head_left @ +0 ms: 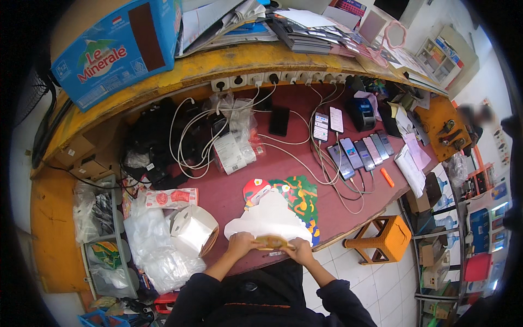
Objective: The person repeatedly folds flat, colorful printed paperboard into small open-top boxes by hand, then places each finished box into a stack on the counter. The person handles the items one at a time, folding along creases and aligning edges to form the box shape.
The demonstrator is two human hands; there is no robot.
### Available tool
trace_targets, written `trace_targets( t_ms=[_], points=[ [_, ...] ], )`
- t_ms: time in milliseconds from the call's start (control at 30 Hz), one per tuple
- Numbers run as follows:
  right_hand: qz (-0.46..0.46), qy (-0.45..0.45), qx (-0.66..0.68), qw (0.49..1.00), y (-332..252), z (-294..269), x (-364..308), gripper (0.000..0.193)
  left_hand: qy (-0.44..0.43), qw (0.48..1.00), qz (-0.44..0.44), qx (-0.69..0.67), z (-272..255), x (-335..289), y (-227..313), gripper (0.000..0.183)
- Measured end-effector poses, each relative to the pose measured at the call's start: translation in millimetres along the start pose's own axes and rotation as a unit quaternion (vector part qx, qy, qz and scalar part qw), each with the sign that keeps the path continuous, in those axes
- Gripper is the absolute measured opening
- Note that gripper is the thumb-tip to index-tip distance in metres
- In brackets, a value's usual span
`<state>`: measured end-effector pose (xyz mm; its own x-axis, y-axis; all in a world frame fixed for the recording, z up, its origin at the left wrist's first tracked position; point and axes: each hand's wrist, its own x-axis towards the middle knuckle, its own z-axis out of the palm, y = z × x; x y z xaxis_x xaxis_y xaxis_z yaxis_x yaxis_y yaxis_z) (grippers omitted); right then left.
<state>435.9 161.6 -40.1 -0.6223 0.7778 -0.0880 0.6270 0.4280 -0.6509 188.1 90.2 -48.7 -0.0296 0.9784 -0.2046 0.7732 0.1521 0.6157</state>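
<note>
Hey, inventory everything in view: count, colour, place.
Tape roll: one, brownish, lower centre
Table: one, maroon, centre
Santa-and-tree decoration: apparently one, multicoloured, table front
Smartphones: at least eight, mostly dark, table back
Pen-like stick: one, orange, table right
Cables: several, white, table centre
Sockets: one row, white, along shelf
Open carton: one, white, table left
Plastic bags: several, clear, table left
Cardboard box: one, blue, shelf left
Papers: many, mostly white, shelf
Stool: one, orange, floor right
Clutter: uncountable, mixed, edges
Left hand: one, bare, gripping tape
Right hand: one, bare, gripping tape

cutout (pixel 264 218): smooth paper | tape roll (pixel 271 241): plastic | stool (pixel 402 240): smooth plastic
</note>
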Motion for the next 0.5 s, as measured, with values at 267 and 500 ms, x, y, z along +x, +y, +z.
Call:
trace_targets(
  t_ms=[267,500],
  points=[
    [0.152,0.059,-0.102,0.981,-36,13,31,0.074,-0.021,0.989,-0.147,0.029,11,21,1,0.067],
    [0.081,0.116,-0.231,0.963,-40,49,53,0.066,0.032,0.991,-0.124,0.023,15,9,6,0.066]
  ],
)
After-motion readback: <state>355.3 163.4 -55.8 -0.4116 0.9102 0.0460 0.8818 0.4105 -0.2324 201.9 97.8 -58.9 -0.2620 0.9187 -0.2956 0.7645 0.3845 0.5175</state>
